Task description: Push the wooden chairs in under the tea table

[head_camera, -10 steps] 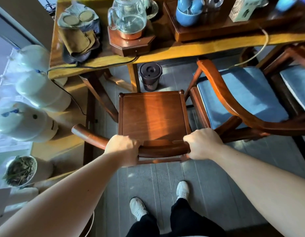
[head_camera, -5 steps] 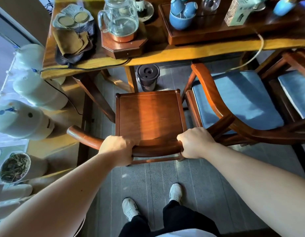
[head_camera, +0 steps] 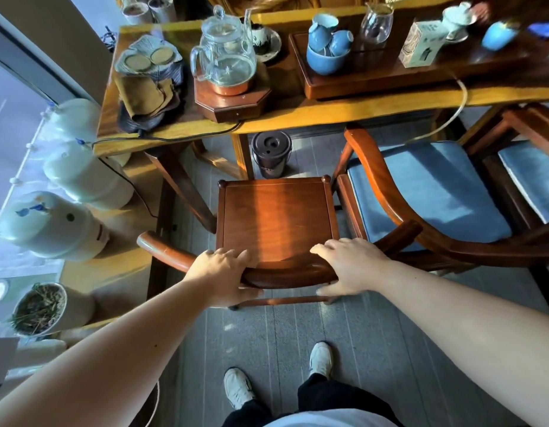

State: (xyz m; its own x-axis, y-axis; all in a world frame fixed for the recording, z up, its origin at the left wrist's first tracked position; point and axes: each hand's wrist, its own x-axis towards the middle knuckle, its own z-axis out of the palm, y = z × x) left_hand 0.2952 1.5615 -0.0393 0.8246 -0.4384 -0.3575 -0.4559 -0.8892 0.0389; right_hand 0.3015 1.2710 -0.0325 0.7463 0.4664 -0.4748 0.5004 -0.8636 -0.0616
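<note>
**Bare-seated chair stood short of the tea counter as both hands rested on its back rail**

A person's shoes and dark trousers stood on the grey plank floor (head_camera: 267,334). Just ahead, the left hand (head_camera: 219,272) and right hand (head_camera: 348,266) lay on the curved back rail of the wooden chair (head_camera: 276,223). Each grip was loose: fingers were spread over the top of the rail, thumbs under it, neither hand clenched.

The chair's front edge sat just short of the counter (head_camera: 297,118), with none of the seat under it yet. A dark lidded bucket (head_camera: 271,154) stood on the floor directly beyond the seat, near a counter leg (head_camera: 242,155).

A straight push looked likely to drive the chair into the bucket or that leg. The right end of the rail lay against the arm of the blue-cushioned chair (head_camera: 421,192) alongside, and the two could catch. A knock to the counter could jolt the glass kettle (head_camera: 225,57) on its wooden base near the edge, or tug the black cord (head_camera: 180,135) hanging over it. With so slack a hold, the chair might swing off line.

A pale printed box (head_camera: 424,44) farther back carried markings too small to read; no brand was legible.
</note>
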